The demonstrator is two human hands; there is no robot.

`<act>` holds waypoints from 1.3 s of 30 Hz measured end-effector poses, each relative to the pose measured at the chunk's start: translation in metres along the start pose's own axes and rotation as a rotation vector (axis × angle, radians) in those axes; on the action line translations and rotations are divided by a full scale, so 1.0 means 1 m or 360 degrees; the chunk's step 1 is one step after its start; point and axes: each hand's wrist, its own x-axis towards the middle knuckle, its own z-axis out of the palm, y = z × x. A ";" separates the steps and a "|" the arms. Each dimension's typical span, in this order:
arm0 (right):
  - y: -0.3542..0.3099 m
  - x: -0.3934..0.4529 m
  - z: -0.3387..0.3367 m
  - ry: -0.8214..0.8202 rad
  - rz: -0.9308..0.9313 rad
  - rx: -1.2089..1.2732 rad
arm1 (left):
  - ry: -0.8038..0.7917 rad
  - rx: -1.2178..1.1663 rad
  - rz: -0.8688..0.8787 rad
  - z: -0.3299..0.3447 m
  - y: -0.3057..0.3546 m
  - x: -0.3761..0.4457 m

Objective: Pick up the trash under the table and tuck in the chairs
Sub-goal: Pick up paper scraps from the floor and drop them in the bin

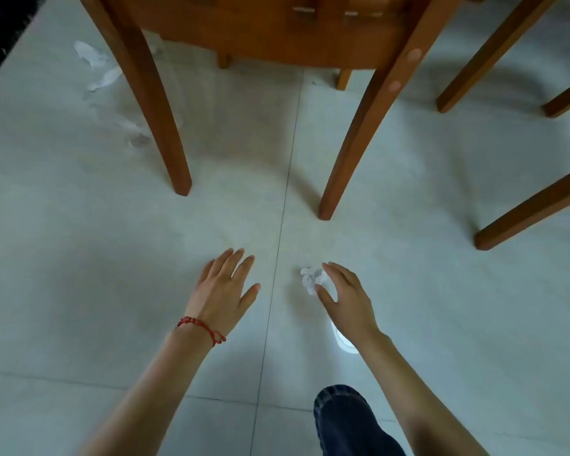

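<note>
A small crumpled white paper wad [311,280] lies on the pale tiled floor in front of a wooden chair [264,34]. My right hand [346,297] is at the wad, with forefinger and thumb curved round its right side and pinching it. Just left of a tile seam, my left hand [222,287] hovers flat with straight, spread fingers and holds nothing; a red cord bracelet circles its wrist. More white paper scraps [94,65] lie on the floor at the far left, beside the chair's left front leg [165,133].
The chair's right front leg [349,153] stands just beyond the wad. Other wooden legs [533,209] slant in at the right. A white round object [344,342] shows under my right wrist. My knee in dark jeans [346,419] is at the bottom.
</note>
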 end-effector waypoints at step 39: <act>-0.067 -0.016 -0.018 0.0242 0.0776 0.1135 | -0.0009 -0.0241 -0.0222 -0.033 -0.008 -0.058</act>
